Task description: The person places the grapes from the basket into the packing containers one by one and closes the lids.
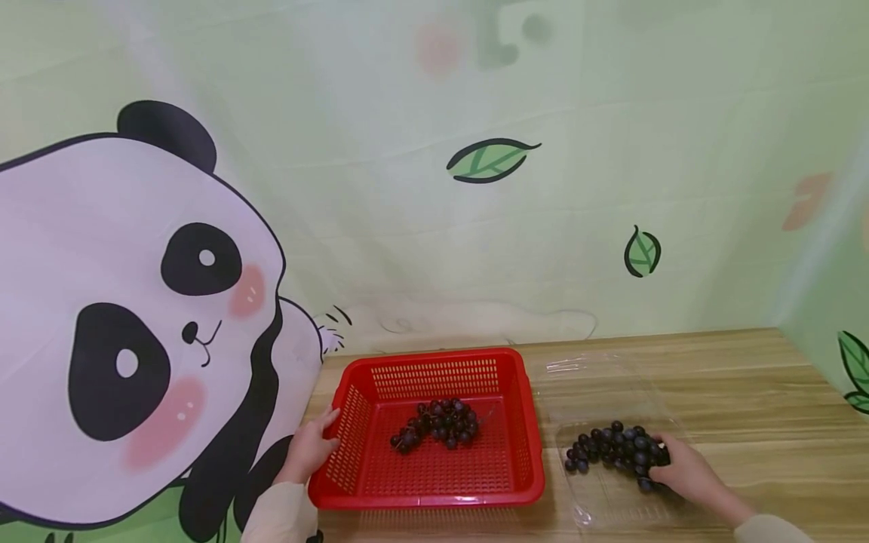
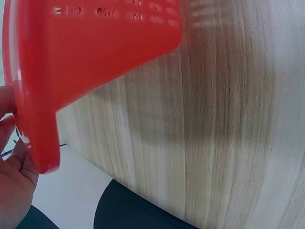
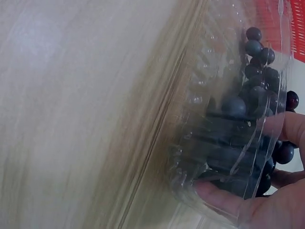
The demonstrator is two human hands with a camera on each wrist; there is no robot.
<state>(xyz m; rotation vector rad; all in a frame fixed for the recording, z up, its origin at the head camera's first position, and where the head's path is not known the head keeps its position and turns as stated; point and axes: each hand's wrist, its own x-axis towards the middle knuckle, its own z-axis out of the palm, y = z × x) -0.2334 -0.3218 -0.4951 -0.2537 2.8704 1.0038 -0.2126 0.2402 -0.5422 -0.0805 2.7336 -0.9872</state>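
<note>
At the left side of a red plastic basket [image 1: 434,501], my left hand [image 1: 311,446] grips the rim, with fingers over the edge. A bunch of dark grapes [image 1: 444,422] lies on the basket's floor. To the right, a clear plastic container [image 1: 591,513] holds another bunch of dark grapes [image 1: 614,446]. My right hand [image 1: 692,471] grips the right end of that bunch. Seen through the clear wall in the right wrist view, the thumb and fingers [image 3: 221,198] are around the grapes [image 3: 233,106]; part of the grip is hidden by glare.
The container's clear lid [image 1: 597,385] stands open behind it, near the basket's right side. All of this is on a wood-grain table [image 1: 747,392]. A green backdrop [image 1: 407,249] with a printed panda and leaves rises along the back and the left.
</note>
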